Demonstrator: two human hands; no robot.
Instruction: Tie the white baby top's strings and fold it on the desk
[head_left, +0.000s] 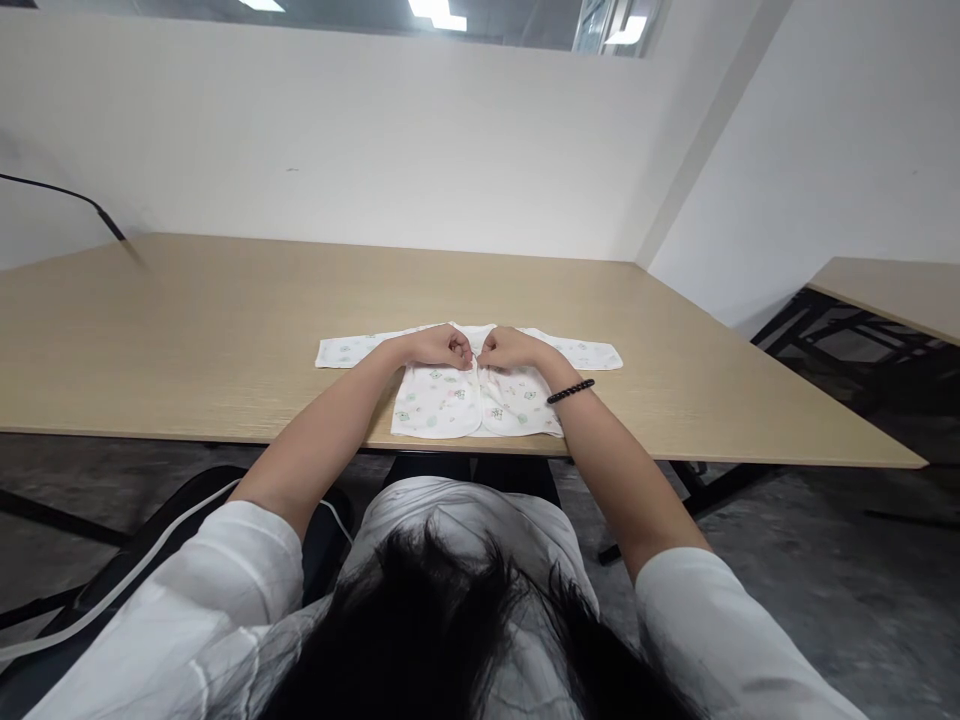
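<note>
A small white baby shirt (435, 405) with a green and pink print lies spread on the table, its two sleeves stretched out to the sides. Its front edges meet along the middle. My left hand (442, 346) is closed in a pinch on the left front edge, near the upper chest. Just across the opening, my right hand (508, 348) pinches the right front edge. The fingertips of both hands almost meet. Any fastener between them is too small to make out. A black beaded bracelet (571, 391) circles my right wrist.
The wooden table (225, 300) reaches back to a white wall (375, 150). A thin black cable or stem (105, 215) comes in at the far left. Another table (892, 285) with a dark frame stands at the right.
</note>
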